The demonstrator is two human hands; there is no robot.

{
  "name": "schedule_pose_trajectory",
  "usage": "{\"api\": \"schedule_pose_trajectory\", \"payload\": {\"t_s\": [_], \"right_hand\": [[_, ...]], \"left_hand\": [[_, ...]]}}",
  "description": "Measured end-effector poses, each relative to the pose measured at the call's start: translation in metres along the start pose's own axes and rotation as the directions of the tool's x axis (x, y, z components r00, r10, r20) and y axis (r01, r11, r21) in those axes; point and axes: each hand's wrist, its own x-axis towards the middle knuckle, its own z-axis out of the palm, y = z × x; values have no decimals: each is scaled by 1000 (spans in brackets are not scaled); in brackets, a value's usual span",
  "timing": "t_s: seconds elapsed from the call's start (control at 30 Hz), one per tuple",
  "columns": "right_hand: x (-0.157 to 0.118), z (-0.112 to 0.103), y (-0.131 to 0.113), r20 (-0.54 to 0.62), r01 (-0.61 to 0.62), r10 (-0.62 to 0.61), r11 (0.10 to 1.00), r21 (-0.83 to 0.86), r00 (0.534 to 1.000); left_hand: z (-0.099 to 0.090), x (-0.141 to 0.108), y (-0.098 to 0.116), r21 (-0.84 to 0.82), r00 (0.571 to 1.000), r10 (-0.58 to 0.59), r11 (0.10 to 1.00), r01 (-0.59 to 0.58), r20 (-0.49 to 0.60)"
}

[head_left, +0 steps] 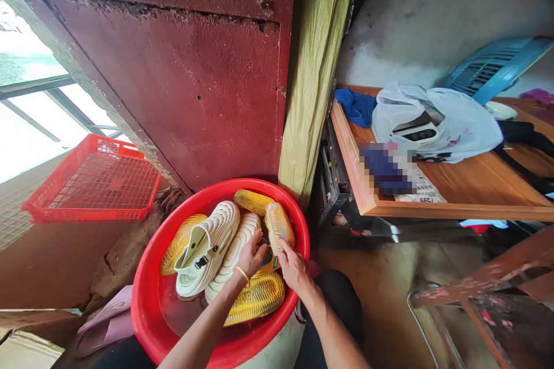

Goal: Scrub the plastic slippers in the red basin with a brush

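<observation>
My right hand pinches the near end of a pale bristled brush, which lies against a yellow shoe at the basin's right. Beside it, my left hand has its fingers spread over a pale clog lying sole up. Another pale clog, with a dark buckle on its strap, rests to the left. Yellow slippers with zigzag soles lie around them. Between my hands, an orange item with a green label is partly hidden. All sit in a red basin holding some water.
A red plastic crate stands at the left, above mauve slippers. Behind the basin is a dark red door. To the right, a wooden table carries a white plastic bag and a blue fan.
</observation>
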Motion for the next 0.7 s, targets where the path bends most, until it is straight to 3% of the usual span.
{"api": "schedule_pose_trajectory", "payload": {"t_s": [0.07, 0.17, 0.27, 0.4, 0.53, 0.63, 0.7], "right_hand": [[-1, 6, 3, 62, -33, 39, 995, -98, 997], [0, 13, 7, 135, -61, 97, 966, -252, 986], [3, 19, 7, 153, -67, 125, 939, -338, 980], [6, 22, 4, 178, -36, 109, 929, -368, 978], [6, 19, 2, 191, -12, 89, 930, -368, 978], [6, 15, 2, 189, -7, 77, 938, -348, 979], [7, 13, 2, 181, -11, 75, 944, -331, 981]], "left_hand": [[-20, -17, -14, 255, 998, 56, 965, -60, 22], [-45, -37, -35, 669, 998, 12, 742, -53, 67], [-50, -44, -46, 820, 989, -109, 572, -19, 99], [-38, -44, -48, 884, 983, -166, 467, 9, 77], [-35, -44, -46, 859, 991, -130, 511, 33, 39], [-52, -41, -42, 738, 999, -46, 675, 20, 14], [-70, -37, -35, 573, 1000, 8, 819, 3, -16]]}}
